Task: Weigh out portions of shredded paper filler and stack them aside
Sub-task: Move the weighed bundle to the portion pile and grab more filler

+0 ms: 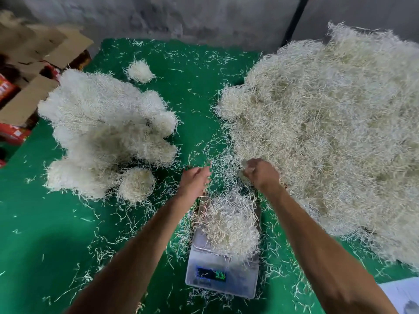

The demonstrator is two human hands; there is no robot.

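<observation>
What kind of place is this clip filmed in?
Probably a small packing or fulfilment workroom, not a home kitchen: a digital scale on a green-covered table, a big heap of shredded paper filler, and open cardboard boxes against a bare concrete wall.

Table cover [45,234]: solid green, flecked all over with pale strands. Bulk heap [328,132] at 3 o'clock: cream to straw-yellow, darker tan in the hollows. Portions [102,132] at 9 o'clock: whiter, near ivory, with grey shadow between clumps. Small clump [140,71] at 11 o'clock: ivory. Wad [229,225] on scale: cream. Scale [222,277] at 6 o'clock: silver-grey body, dark display with blue and green glow; digits unreadable. Cartons [34,53] at 10 o'clock: brown cardboard, red printed packs beneath. Wall [181,14] at 12 o'clock: mottled grey. Sheet [403,295] at 5 o'clock: pale blue-white.
</observation>
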